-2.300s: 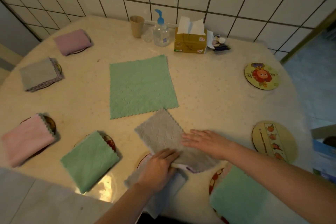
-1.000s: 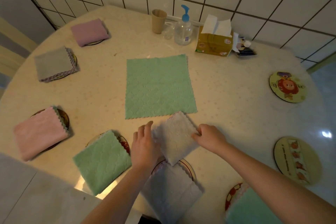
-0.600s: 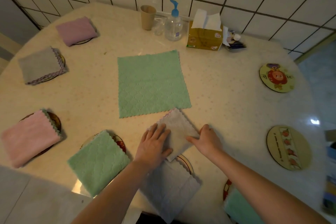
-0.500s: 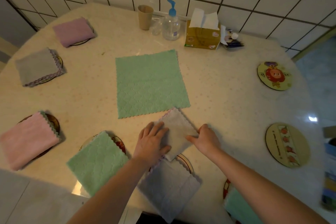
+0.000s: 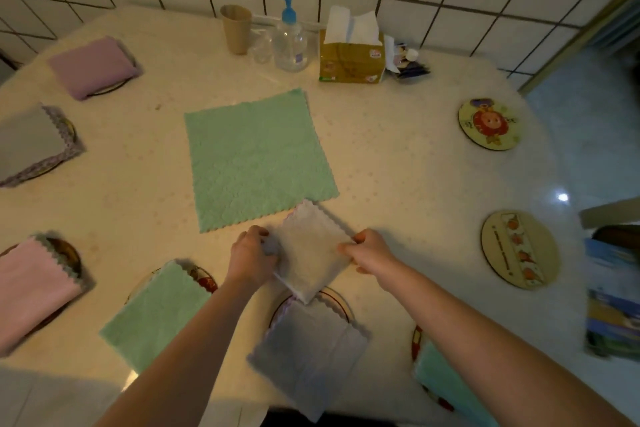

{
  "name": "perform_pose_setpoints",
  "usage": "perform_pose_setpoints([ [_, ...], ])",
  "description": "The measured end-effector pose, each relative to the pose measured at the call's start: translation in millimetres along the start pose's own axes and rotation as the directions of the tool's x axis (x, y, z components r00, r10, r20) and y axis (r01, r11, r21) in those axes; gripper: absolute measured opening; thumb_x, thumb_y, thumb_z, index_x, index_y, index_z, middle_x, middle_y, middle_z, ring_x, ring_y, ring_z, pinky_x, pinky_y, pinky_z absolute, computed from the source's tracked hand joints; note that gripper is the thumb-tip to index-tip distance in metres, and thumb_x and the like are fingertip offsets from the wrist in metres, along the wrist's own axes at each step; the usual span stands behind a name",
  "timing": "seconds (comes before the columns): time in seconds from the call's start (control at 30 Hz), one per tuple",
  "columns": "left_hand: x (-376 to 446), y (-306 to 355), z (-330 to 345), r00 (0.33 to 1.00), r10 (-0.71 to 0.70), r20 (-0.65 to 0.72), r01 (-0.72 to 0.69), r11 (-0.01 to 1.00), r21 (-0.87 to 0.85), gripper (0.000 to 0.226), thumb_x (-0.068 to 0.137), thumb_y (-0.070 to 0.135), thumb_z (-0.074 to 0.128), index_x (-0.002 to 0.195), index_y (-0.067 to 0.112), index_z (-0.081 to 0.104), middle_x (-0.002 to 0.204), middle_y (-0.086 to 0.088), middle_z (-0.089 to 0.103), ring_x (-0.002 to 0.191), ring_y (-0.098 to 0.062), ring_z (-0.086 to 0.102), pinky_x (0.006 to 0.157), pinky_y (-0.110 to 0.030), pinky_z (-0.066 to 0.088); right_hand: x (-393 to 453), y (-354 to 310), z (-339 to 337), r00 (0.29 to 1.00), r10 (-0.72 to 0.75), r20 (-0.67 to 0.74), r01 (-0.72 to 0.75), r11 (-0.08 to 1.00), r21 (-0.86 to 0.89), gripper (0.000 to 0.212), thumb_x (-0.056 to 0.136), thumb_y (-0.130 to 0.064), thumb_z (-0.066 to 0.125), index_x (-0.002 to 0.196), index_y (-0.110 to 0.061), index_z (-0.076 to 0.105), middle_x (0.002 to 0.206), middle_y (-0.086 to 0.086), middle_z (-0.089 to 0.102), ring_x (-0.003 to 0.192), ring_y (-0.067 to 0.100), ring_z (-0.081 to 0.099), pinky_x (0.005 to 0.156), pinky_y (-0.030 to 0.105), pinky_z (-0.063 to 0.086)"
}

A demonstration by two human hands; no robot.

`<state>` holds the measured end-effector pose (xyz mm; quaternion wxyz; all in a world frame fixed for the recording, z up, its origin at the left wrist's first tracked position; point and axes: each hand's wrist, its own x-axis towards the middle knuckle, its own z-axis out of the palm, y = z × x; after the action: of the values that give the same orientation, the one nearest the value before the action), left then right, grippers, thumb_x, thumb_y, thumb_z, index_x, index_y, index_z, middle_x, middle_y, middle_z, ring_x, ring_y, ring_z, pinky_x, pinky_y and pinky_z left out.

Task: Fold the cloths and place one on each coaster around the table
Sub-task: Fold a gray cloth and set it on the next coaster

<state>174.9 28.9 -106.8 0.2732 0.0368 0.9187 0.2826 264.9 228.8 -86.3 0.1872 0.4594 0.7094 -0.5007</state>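
Observation:
A folded grey cloth (image 5: 310, 253) sits near the table's front, just above a coaster (image 5: 337, 302) that holds another folded grey cloth (image 5: 308, 354). My left hand (image 5: 251, 260) pinches its left corner and my right hand (image 5: 369, 251) pinches its right corner. A green cloth (image 5: 256, 159) lies spread flat in the middle of the table. Two bare coasters lie on the right: one with a cartoon face (image 5: 490, 123) and one with a picture strip (image 5: 519, 248). Folded cloths cover the other coasters: purple (image 5: 91, 66), grey (image 5: 29, 144), pink (image 5: 29, 288), green (image 5: 156, 312) and teal (image 5: 446, 388).
At the back by the tiled wall stand a brown cup (image 5: 236, 28), a pump bottle (image 5: 290, 38), a tissue box (image 5: 351, 55) and small items (image 5: 407, 64). Boxes (image 5: 613, 291) sit beyond the table's right edge. The table (image 5: 398, 166) is round and pale.
My left hand slid off the top of the grey cloth and now grips its left corner. The right hand keeps its hold on the right corner. The view shifted slightly.

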Motion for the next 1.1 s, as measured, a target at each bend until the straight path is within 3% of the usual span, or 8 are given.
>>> perform_pose_setpoints([
  [0.13, 0.1, 7.2, -2.7, 1.000, -0.023, 0.017, 0.023, 1.000, -0.010, 0.038, 0.070, 0.011, 0.073, 0.107, 0.009, 0.066, 0.097, -0.013, 0.065, 0.091, -0.031, 0.059, 0.071, -0.031, 0.044, 0.8, 7.6, -7.5, 0.999, -0.041, -0.029, 0.044, 0.990, 0.135, 0.014, 0.084, -0.016, 0.064, 0.081, -0.017, 0.051, 0.084, 0.005, 0.057, 0.078, 0.021, 0.058, 0.077, 0.042, 0.056],
  [0.2, -3.6, 13.1, -5.5, 0.999, -0.052, 0.014, 0.054, 0.983, -0.176, 0.027, 0.064, 0.011, 0.077, 0.090, 0.009, 0.068, 0.081, -0.010, 0.062, 0.077, -0.025, 0.054, 0.064, -0.029, 0.039, -0.1, 10.3, -15.4, 0.996, -0.071, -0.052, 0.080, 0.977, 0.197, 0.012, 0.084, -0.014, 0.064, 0.085, -0.016, 0.052, 0.083, 0.003, 0.056, 0.077, 0.020, 0.058, 0.076, 0.041, 0.056],
  [0.3, -9.0, 26.1, -7.4, 0.996, -0.074, 0.048, 0.088, 0.881, -0.466, 0.020, 0.064, 0.000, 0.077, 0.078, 0.008, 0.064, 0.076, -0.008, 0.058, 0.076, -0.022, 0.051, 0.069, -0.034, 0.042, -3.8, 15.0, -33.4, 0.993, -0.110, -0.043, 0.117, 0.947, 0.300, 0.018, 0.085, -0.012, 0.064, 0.100, -0.015, 0.054, 0.092, 0.002, 0.057, 0.083, 0.020, 0.060, 0.074, 0.036, 0.056],
  [0.43, -28.6, 68.4, 8.4, 0.986, -0.032, 0.162, 0.135, 0.718, -0.683, 0.023, 0.066, -0.009, 0.072, 0.077, 0.006, 0.059, 0.078, -0.012, 0.057, 0.077, -0.027, 0.056, 0.066, -0.035, 0.051, -5.3, 35.8, -77.2, 0.986, -0.166, -0.029, 0.166, 0.923, 0.348, 0.015, 0.089, -0.012, 0.061, 0.103, -0.017, 0.060, 0.092, 0.001, 0.061, 0.083, 0.018, 0.062, 0.077, 0.036, 0.057],
  [0.63, -54.5, 135.6, 58.7, 0.970, -0.025, 0.241, 0.216, 0.543, -0.812, 0.012, 0.085, -0.002, 0.064, 0.091, 0.007, 0.059, 0.089, -0.014, 0.064, 0.082, -0.026, 0.063, 0.075, -0.039, 0.054, -7.5, 80.6, -159.8, 0.980, -0.171, -0.101, 0.197, 0.906, 0.375, 0.012, 0.091, -0.013, 0.058, 0.099, -0.022, 0.057, 0.091, -0.006, 0.061, 0.086, 0.016, 0.061, 0.073, 0.031, 0.055],
  [0.77, -73.9, 195.7, 116.9, 0.960, 0.019, 0.280, 0.227, 0.538, -0.812, 0.011, 0.087, -0.001, 0.062, 0.095, 0.005, 0.059, 0.092, -0.015, 0.063, 0.085, -0.028, 0.062, 0.084, -0.043, 0.055, -5.5, 129.7, -230.6, 0.977, -0.130, -0.168, 0.191, 0.884, 0.427, 0.017, 0.090, -0.013, 0.059, 0.106, -0.018, 0.059, 0.095, -0.002, 0.062, 0.086, 0.016, 0.060, 0.068, 0.028, 0.052],
  [0.93, -86.3, 260.8, 186.7, 0.949, 0.020, 0.314, 0.240, 0.600, -0.763, 0.014, 0.087, -0.001, 0.063, 0.100, 0.003, 0.059, 0.090, -0.014, 0.064, 0.084, -0.027, 0.064, 0.078, -0.040, 0.058, 0.1, 182.8, -301.6, 0.967, -0.044, -0.251, 0.167, 0.853, 0.494, 0.023, 0.089, -0.007, 0.059, 0.110, -0.014, 0.060, 0.104, 0.006, 0.063, 0.091, 0.021, 0.061, 0.067, 0.030, 0.053],
  [1.1, -83.9, 294.0, 237.0, 0.968, -0.023, 0.251, 0.199, 0.684, -0.702, 0.010, 0.085, -0.001, 0.066, 0.091, 0.005, 0.060, 0.090, -0.017, 0.064, 0.082, -0.027, 0.063, 0.073, -0.037, 0.059, 12.7, 218.6, -334.7, 0.949, 0.012, -0.315, 0.135, 0.889, 0.438, 0.027, 0.088, -0.007, 0.060, 0.115, -0.009, 0.061, 0.108, 0.009, 0.061, 0.098, 0.025, 0.057, 0.076, 0.034, 0.050],
])
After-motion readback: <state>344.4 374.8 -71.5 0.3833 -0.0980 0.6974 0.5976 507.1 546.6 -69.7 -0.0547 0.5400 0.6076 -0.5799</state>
